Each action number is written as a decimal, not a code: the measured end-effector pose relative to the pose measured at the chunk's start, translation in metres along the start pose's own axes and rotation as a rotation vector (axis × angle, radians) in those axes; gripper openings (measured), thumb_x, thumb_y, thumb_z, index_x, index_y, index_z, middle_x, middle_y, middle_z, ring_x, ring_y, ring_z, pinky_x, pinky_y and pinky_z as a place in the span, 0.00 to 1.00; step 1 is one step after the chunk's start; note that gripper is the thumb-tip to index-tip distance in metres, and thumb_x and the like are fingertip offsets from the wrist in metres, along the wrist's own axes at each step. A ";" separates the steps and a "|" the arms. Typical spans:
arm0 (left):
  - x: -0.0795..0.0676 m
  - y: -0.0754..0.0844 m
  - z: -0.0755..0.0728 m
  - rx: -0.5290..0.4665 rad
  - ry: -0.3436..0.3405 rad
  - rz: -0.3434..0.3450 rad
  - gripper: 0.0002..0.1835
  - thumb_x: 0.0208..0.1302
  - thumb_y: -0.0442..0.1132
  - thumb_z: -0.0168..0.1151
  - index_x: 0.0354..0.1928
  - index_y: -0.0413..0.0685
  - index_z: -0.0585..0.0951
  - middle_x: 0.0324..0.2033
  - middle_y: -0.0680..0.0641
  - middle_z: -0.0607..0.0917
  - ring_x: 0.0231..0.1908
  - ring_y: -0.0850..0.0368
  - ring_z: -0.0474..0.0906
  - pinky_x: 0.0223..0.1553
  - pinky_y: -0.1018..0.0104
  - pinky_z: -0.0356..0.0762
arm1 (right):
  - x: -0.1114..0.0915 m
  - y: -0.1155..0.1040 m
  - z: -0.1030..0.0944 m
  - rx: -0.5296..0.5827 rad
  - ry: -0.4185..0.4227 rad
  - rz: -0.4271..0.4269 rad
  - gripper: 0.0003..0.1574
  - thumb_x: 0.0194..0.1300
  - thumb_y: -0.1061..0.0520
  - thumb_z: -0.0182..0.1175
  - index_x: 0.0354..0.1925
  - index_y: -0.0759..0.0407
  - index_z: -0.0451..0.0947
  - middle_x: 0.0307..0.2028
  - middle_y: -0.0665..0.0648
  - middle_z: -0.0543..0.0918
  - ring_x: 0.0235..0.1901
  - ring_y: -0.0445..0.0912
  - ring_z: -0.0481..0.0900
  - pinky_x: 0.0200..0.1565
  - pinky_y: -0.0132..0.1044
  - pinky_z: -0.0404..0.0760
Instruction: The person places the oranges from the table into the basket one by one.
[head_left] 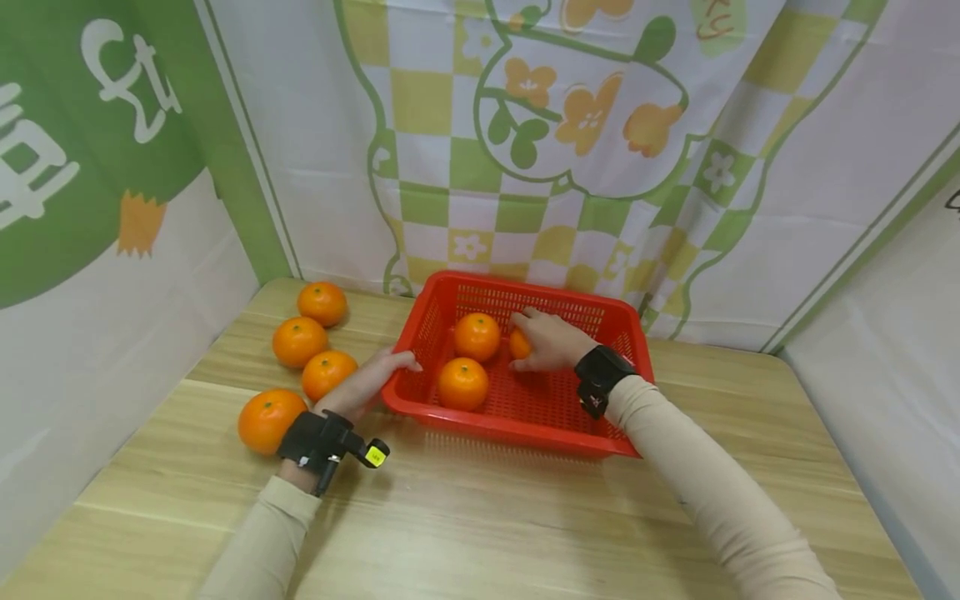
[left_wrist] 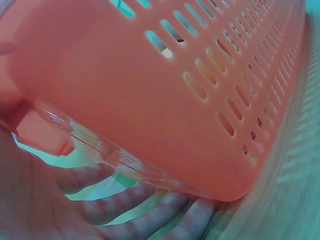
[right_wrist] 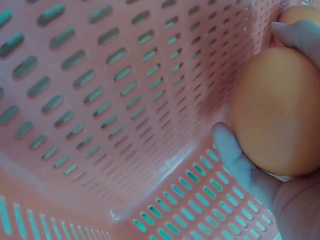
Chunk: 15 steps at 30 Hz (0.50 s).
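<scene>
A red plastic basket (head_left: 510, 425) with slotted walls stands near the back of the table. My left hand (head_left: 367, 383) holds its left rim, the thumb over the edge; in the left wrist view the fingers (left_wrist: 117, 202) lie against the outer wall. Inside the basket my right hand (head_left: 557, 342) grips an orange (right_wrist: 277, 112), thumb and fingers on opposite sides of it. To the left of that hand, two more oranges, one at the back (head_left: 477, 337) and one in front (head_left: 462, 384), rest on the basket's floor. The right hand hides most of its orange in the head view.
Several oranges lie on the wooden table (head_left: 480, 525) left of the basket, among them one (head_left: 322, 303) at the back and one (head_left: 270, 421) beside my left wrist. A patterned curtain (head_left: 465, 167) hangs close behind the basket, with cloth walls at both sides.
</scene>
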<state>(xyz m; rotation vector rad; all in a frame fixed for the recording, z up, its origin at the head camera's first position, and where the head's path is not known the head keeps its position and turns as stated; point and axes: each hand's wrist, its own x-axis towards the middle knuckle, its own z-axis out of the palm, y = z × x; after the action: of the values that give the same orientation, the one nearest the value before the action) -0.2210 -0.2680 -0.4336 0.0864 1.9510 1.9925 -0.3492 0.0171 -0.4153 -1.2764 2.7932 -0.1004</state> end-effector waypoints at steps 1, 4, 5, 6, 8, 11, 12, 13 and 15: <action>0.000 0.000 0.000 0.002 0.001 0.002 0.27 0.61 0.38 0.46 0.61 0.30 0.61 0.49 0.22 0.73 0.32 0.39 0.79 0.22 0.70 0.79 | 0.000 0.000 0.001 -0.001 0.004 -0.002 0.42 0.49 0.37 0.67 0.55 0.57 0.67 0.51 0.64 0.72 0.42 0.55 0.74 0.46 0.52 0.77; 0.001 0.000 0.000 0.006 0.002 0.010 0.27 0.61 0.37 0.46 0.61 0.30 0.61 0.49 0.22 0.72 0.38 0.33 0.76 0.26 0.70 0.79 | 0.000 -0.001 0.002 0.007 0.005 -0.005 0.41 0.48 0.37 0.67 0.54 0.56 0.67 0.50 0.63 0.72 0.40 0.54 0.74 0.45 0.51 0.77; 0.001 0.000 0.000 0.009 0.003 0.008 0.27 0.61 0.37 0.45 0.61 0.30 0.61 0.49 0.22 0.72 0.38 0.32 0.76 0.26 0.70 0.79 | 0.000 -0.001 0.002 0.009 0.003 -0.006 0.41 0.48 0.37 0.67 0.53 0.56 0.67 0.50 0.63 0.72 0.40 0.53 0.74 0.45 0.51 0.77; 0.000 0.001 0.000 0.009 0.004 0.006 0.27 0.61 0.37 0.45 0.61 0.30 0.62 0.49 0.22 0.73 0.39 0.31 0.75 0.26 0.70 0.79 | 0.000 -0.001 0.002 0.015 0.002 -0.009 0.40 0.48 0.37 0.67 0.53 0.56 0.68 0.50 0.63 0.72 0.39 0.53 0.74 0.44 0.50 0.78; 0.000 0.001 0.001 0.012 0.005 0.008 0.27 0.61 0.37 0.45 0.61 0.30 0.62 0.49 0.23 0.74 0.38 0.32 0.76 0.26 0.70 0.79 | -0.001 0.000 0.003 0.028 0.001 -0.015 0.40 0.48 0.37 0.68 0.53 0.55 0.68 0.49 0.62 0.72 0.39 0.52 0.74 0.44 0.50 0.78; -0.001 0.002 0.001 0.014 0.006 0.011 0.27 0.62 0.37 0.46 0.61 0.30 0.62 0.48 0.25 0.75 0.37 0.34 0.77 0.26 0.70 0.80 | 0.000 0.000 0.004 0.046 0.005 -0.034 0.40 0.48 0.37 0.68 0.54 0.54 0.68 0.50 0.61 0.72 0.40 0.52 0.74 0.44 0.50 0.78; -0.001 0.002 0.001 0.012 0.006 0.012 0.27 0.62 0.37 0.46 0.61 0.30 0.62 0.47 0.25 0.75 0.37 0.34 0.77 0.26 0.70 0.80 | 0.000 0.000 0.004 0.048 0.007 -0.043 0.40 0.48 0.37 0.68 0.54 0.54 0.68 0.50 0.60 0.72 0.40 0.52 0.74 0.44 0.50 0.78; -0.002 0.002 0.001 0.011 0.002 0.014 0.27 0.62 0.37 0.46 0.61 0.30 0.62 0.47 0.25 0.75 0.37 0.34 0.77 0.26 0.70 0.80 | 0.000 0.000 0.004 0.052 0.010 -0.050 0.41 0.48 0.36 0.68 0.54 0.54 0.68 0.50 0.60 0.72 0.40 0.52 0.75 0.44 0.50 0.78; -0.002 0.002 0.001 0.008 0.002 0.012 0.27 0.62 0.37 0.46 0.61 0.30 0.62 0.47 0.24 0.75 0.37 0.33 0.77 0.25 0.70 0.80 | 0.001 0.001 0.005 0.061 0.017 -0.067 0.41 0.48 0.36 0.68 0.54 0.55 0.68 0.49 0.59 0.72 0.39 0.52 0.75 0.43 0.50 0.78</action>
<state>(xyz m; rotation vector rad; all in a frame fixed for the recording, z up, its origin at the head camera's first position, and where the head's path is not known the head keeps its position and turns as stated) -0.2193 -0.2676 -0.4309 0.0987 1.9639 1.9940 -0.3499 0.0168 -0.4205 -1.3606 2.7391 -0.1996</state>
